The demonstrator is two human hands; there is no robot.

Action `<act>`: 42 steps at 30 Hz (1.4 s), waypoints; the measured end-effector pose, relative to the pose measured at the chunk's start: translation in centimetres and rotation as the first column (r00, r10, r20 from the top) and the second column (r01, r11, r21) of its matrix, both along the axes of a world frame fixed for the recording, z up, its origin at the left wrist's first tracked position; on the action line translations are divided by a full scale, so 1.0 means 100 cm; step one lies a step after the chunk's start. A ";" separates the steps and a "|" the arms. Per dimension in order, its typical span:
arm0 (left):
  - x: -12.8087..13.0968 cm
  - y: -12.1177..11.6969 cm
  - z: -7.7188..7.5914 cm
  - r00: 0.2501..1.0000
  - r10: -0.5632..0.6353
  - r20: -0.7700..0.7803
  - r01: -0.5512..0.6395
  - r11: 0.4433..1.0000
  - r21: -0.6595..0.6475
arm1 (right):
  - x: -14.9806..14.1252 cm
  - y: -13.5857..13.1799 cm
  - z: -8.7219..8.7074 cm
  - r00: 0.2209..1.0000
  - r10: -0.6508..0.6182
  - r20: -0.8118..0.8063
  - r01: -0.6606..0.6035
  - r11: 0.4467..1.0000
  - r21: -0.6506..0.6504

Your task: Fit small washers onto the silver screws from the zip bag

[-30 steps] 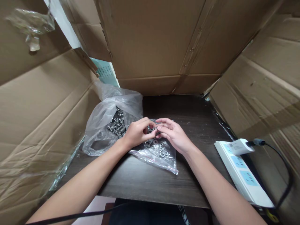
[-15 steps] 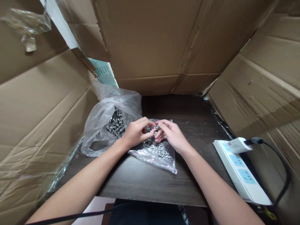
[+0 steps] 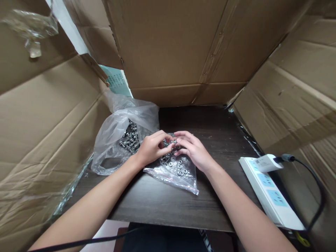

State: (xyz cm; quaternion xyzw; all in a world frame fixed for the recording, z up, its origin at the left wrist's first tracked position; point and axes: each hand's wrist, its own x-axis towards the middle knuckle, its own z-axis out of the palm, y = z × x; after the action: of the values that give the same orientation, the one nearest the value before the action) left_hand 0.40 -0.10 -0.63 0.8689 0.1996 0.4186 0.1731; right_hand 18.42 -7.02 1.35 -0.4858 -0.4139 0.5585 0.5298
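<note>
My left hand [image 3: 151, 148] and my right hand [image 3: 193, 151] meet fingertip to fingertip over a small clear zip bag [image 3: 178, 171] of metal nuts and washers on the dark wooden table [image 3: 168, 203]. Both hands pinch a small metal bolt [image 3: 173, 141] between them. To the left lies a larger crumpled plastic bag [image 3: 123, 140] holding several bolts; my left wrist rests against its edge.
Cardboard walls [image 3: 168, 45] enclose the table at the left, back and right. A white power strip [image 3: 267, 190] with a plugged-in charger and black cable lies at the right edge. A black cable [image 3: 84, 240] crosses below the table's front edge.
The hands stay over the small bag. The right fingers curled in half a second ago and have spread slightly again, working the small bolt between both hands.
</note>
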 end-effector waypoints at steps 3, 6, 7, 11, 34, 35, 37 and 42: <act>-0.001 0.001 0.000 1.000 -0.007 -0.001 0.007 1.000 -0.005 | 0.000 -0.001 0.001 0.998 0.057 -0.026 -0.056 0.998 0.041; -0.001 0.001 0.000 1.000 -0.009 -0.010 0.009 1.000 -0.011 | -0.001 0.000 -0.003 0.996 0.046 0.079 -0.049 0.998 0.029; -0.001 0.000 0.001 1.000 -0.008 -0.012 0.008 1.000 -0.013 | -0.002 0.000 -0.004 0.993 0.023 0.116 -0.026 0.999 0.023; -0.001 0.001 0.001 1.000 -0.003 -0.005 0.003 1.000 -0.018 | -0.003 0.000 -0.004 0.996 -0.015 0.089 0.010 0.998 0.062; 0.001 -0.002 0.002 0.999 -0.023 -0.031 0.022 0.999 -0.034 | 0.000 0.003 -0.005 0.997 -0.007 0.071 0.003 0.998 0.058; 0.001 -0.003 0.002 0.999 -0.030 -0.036 0.029 0.999 -0.037 | 0.000 0.003 -0.005 0.996 -0.026 0.091 0.022 0.999 0.045; 0.001 -0.003 0.002 0.998 -0.038 -0.042 0.036 0.999 -0.041 | 0.000 0.003 -0.003 0.993 -0.043 0.109 0.039 0.998 0.040; 0.001 -0.003 0.002 0.999 -0.029 -0.024 0.028 0.999 -0.035 | 0.000 0.001 0.000 0.998 0.014 0.061 -0.020 0.994 0.106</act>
State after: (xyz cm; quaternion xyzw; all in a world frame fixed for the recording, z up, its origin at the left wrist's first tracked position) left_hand 0.50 -0.39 -0.43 0.8737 0.1965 0.4017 0.1917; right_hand 18.41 -6.94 1.36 -0.4699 -0.4633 0.5250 0.5375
